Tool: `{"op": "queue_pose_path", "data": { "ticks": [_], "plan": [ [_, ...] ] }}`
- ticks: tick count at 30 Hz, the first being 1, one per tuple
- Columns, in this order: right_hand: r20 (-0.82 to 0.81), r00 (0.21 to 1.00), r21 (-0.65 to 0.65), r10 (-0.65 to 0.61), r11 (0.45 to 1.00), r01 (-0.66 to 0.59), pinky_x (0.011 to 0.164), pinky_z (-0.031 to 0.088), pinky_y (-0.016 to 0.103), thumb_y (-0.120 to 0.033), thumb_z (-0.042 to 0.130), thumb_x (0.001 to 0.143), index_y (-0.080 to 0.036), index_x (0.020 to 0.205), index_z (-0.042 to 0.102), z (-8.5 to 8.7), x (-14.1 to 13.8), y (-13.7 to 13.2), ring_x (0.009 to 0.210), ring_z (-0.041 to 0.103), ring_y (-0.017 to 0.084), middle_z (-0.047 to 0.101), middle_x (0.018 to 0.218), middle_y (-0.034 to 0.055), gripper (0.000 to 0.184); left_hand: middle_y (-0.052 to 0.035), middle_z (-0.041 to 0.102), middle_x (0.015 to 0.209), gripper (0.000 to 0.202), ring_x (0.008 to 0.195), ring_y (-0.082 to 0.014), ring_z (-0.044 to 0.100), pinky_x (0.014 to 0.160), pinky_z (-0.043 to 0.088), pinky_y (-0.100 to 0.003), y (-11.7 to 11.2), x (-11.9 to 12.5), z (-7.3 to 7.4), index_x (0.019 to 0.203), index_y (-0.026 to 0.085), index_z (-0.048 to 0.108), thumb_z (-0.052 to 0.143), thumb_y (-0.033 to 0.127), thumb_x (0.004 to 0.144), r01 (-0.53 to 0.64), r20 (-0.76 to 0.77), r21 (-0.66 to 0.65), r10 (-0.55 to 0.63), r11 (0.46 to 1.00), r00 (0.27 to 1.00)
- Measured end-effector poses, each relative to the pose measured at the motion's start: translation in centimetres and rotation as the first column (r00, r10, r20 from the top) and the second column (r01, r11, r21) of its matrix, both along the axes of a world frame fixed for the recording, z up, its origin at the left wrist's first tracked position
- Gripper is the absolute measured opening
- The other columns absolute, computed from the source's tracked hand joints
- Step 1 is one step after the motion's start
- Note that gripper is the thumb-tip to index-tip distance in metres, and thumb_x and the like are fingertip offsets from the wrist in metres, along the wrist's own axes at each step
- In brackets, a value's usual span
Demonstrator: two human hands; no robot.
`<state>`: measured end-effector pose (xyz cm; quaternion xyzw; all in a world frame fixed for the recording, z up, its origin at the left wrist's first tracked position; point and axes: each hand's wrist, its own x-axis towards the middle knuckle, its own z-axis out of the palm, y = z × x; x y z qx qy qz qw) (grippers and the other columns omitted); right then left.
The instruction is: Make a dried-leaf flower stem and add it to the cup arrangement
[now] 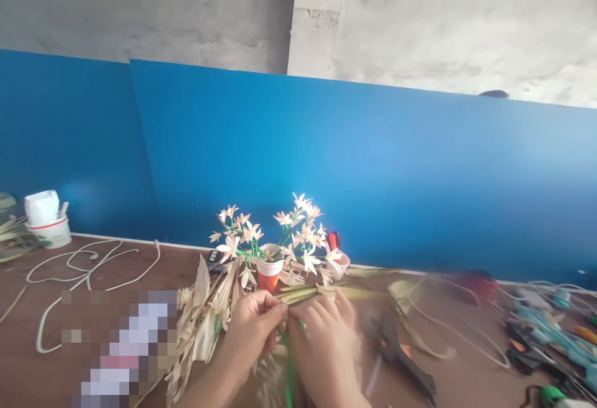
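Your left hand (254, 321) has its thumb and forefinger pressed together at the tips; what lies between them is too small to make out. Your right hand (324, 336) is blurred, its fingers curled close beside those tips, and you cannot tell whether they grip anything. Just below the meeting fingers, a blurred green strip (290, 370) hangs between your forearms. Its long axis runs nearly straight down the view, one end towards your fingertips, the other towards you.

Behind your knuckles, green stalks (303, 294) lie crosswise, left to right. Beyond them, a red-and-white cup (269, 278) stands amid green-stemmed white flowers (305, 234), their blooms pointing up and outward. Those sprays look made up; the strip at your hands seems partway worked, and the dry husks (203, 339) to your left look loose and unused. A black tool (403, 358) lies to the right on the brown tabletop (181, 266).
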<state>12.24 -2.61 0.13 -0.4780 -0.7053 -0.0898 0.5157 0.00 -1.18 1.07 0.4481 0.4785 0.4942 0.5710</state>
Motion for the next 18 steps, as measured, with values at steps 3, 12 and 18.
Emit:
{"op": "queue_pose_path", "data": {
  "ticks": [3, 12, 18],
  "plan": [
    [0.038, 0.999, 0.033, 0.024, 0.999, -0.026, 0.097, 0.025, 0.042, -0.012, 0.051, 0.08, -0.024, 0.066, 0.057, -0.3, 0.0, 0.2, 0.066, 0.055, 0.016, 0.061, 0.06, -0.0057, 0.02, 0.0065, 0.05, 0.044, 0.025, 0.028, -0.0044, 0.036, 0.031, 0.019, -0.016, 0.3, 0.0, -0.4, 0.056, 0.017, 0.051, 0.066, 0.036, 0.065, 0.002, -0.003, -0.032, -0.002, 0.999, 1.0],
    [0.049, 0.999, -0.075, -0.008, 0.997, 0.012, 0.1, 0.02, 0.043, -0.012, 0.051, 0.081, -0.024, 0.067, 0.059, -0.3, 0.1, 0.2, 0.072, 0.059, 0.017, 0.066, 0.064, -0.0048, 0.022, 0.0071, 0.048, 0.041, 0.027, 0.033, -0.0063, 0.04, 0.034, 0.025, -0.016, 0.6, -0.4, -0.6, 0.06, 0.016, 0.055, 0.067, 0.039, 0.068, 0.066, -0.083, -0.028, -0.069, 0.997, 0.994],
    [0.068, 0.997, -0.028, -0.026, 0.999, 0.028, 0.102, 0.019, 0.043, -0.013, 0.05, 0.084, -0.025, 0.069, 0.062, 0.2, 0.4, 0.1, 0.069, 0.058, 0.016, 0.065, 0.062, -0.0044, 0.022, 0.0058, 0.052, 0.043, 0.032, 0.037, -0.0112, 0.05, 0.035, 0.034, -0.019, 0.9, -1.4, 0.2, 0.074, 0.016, 0.062, 0.066, 0.047, 0.069, 0.195, -0.159, 0.011, -0.191, 0.981, 0.969]
  ]
}}
